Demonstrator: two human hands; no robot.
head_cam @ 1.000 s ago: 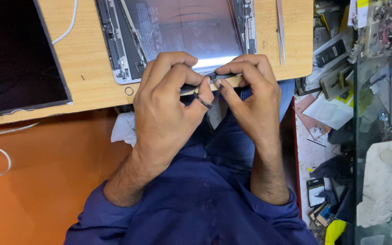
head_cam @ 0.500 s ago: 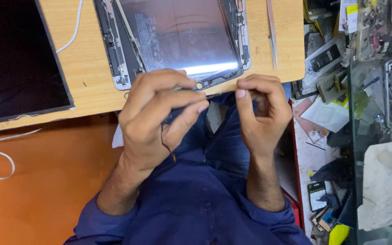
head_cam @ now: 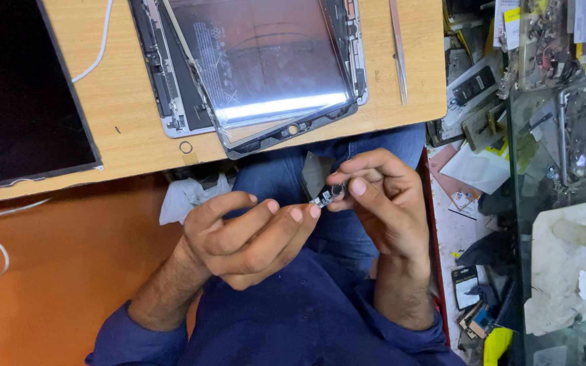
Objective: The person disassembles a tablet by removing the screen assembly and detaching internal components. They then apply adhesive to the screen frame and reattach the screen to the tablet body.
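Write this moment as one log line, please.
right hand: pinches small dark part | left hand: open, fingertips beside it | opened tablet: on desk

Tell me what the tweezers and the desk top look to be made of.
Tweezers: likely bare steel, judging by the silvery grey sheen on thin, tapering blades. Desk top: wood or wood-look laminate with a matt finish; pale tan with faint grain. Which of the two, the view cannot settle.

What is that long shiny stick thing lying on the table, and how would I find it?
Start at the wooden table with the opened tablet lying on it. Just to the right of the tablet, near the table's right edge, lie slim metal tweezers. They are the only thin, silvery, pointed tool there, apart from the tablet and far from both hands.
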